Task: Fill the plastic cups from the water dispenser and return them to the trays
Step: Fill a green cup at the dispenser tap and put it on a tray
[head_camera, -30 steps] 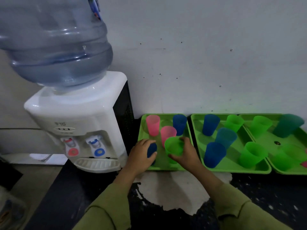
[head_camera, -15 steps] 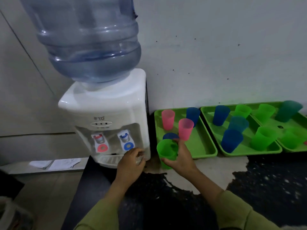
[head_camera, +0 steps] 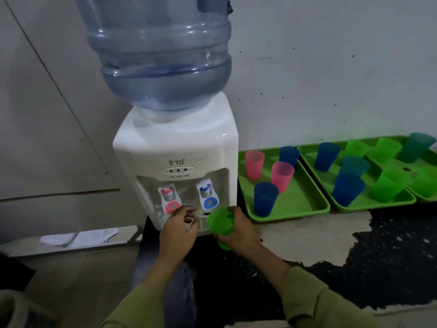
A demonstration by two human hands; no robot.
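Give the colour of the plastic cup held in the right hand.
Bright green plastic cup, gripped by the right hand; clearest in the head view.

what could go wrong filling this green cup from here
1. The green cup in the right hand looks tilted and sits below and right of the blue tap; water started now would likely miss it.
2. The left hand hovers nearest the red tap, which is probably hot. Pressing that one by mistake is risky for a plastic cup.

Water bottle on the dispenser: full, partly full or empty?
Partly full: the water bottle shows a waterline low down, clear plastic above.
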